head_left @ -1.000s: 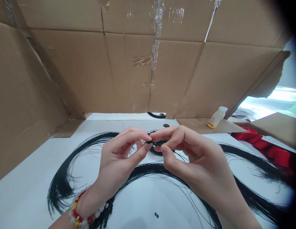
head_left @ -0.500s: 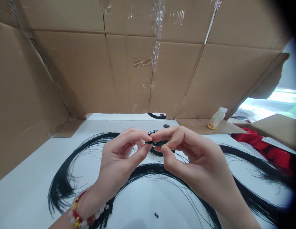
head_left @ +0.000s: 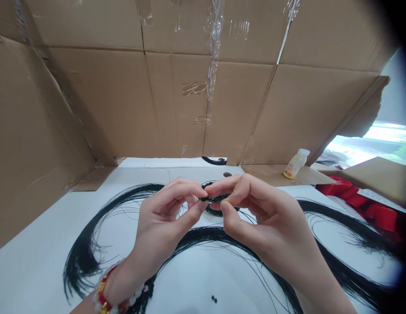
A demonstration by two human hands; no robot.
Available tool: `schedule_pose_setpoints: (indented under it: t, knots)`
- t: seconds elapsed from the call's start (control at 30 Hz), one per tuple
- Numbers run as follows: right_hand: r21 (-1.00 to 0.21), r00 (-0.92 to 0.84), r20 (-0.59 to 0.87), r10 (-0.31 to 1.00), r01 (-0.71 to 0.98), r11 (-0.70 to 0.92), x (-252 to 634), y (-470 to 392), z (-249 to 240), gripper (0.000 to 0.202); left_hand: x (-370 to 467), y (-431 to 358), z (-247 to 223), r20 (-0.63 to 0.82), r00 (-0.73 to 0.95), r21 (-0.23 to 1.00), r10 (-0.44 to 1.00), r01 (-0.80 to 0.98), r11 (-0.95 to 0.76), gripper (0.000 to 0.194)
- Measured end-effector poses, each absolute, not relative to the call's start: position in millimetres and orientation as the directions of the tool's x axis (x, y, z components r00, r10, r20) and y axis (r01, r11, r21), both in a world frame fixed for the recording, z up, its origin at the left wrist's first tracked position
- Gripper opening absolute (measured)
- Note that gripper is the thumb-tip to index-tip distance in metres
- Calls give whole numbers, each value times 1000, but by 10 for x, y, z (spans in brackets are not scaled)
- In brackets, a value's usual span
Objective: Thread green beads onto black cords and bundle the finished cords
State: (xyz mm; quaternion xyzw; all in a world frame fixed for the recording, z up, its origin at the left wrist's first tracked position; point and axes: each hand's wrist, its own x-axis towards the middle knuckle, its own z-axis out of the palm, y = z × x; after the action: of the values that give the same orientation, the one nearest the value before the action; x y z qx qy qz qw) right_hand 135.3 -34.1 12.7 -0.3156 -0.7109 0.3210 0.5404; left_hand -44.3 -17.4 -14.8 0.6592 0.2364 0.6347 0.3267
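Thumb and index finger of my left hand (head_left: 163,224) are closed in a pinch on a small dark bead (head_left: 204,199). My right hand (head_left: 271,226) meets it from the other side, its fingers pinched on a thin black cord (head_left: 216,200) that runs to the bead. Fingertips cover most of both. Behind them, partly hidden, is a round dish (head_left: 219,213) of dark beads. Under my hands curves a thick bundle of black cords (head_left: 203,234). Two or three loose dark beads (head_left: 214,299) lie on the white table near me.
Another black cord bundle (head_left: 81,248) arcs on the left, and more black cords (head_left: 343,220) lie on the right. Cardboard walls (head_left: 177,104) enclose the back and left. A small bottle (head_left: 296,164) stands on a cardboard flap, with red material (head_left: 381,217) beyond it.
Both hands stay almost in place, still pinching. A little more of the dark cord between the fingertips shows now. The whole view has shifted slightly.
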Motion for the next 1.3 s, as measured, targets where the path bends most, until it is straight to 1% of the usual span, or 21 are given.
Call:
schedule_pose_setpoints:
  t: [0.33,0.63,0.87,1.0,1.13,1.3]
  knots:
    - [-792,-220,573,789,98,603,1355,-329,136,21,-445,-173,-153,682,90,731,726,-114,-673,19]
    - [-791,-276,548,790,137,597,1387,-345,135,19,-451,-178,-134,698,83,716,712,-49,-696,22]
    - [-791,-266,544,796,154,592,1365,-315,139,19,-444,-162,-144,682,89,730,726,-17,-684,20]
    - [-789,-260,555,790,136,599,1348,-304,145,19,-444,-174,-139,684,84,728,725,-8,-686,21]
    - [-800,-256,535,805,153,580,1342,-321,169,20,-451,-197,-140,701,83,708,708,34,-705,24]
    - [-802,-267,514,815,188,567,1344,-330,168,20,-429,-211,-146,730,44,676,683,105,-729,24]
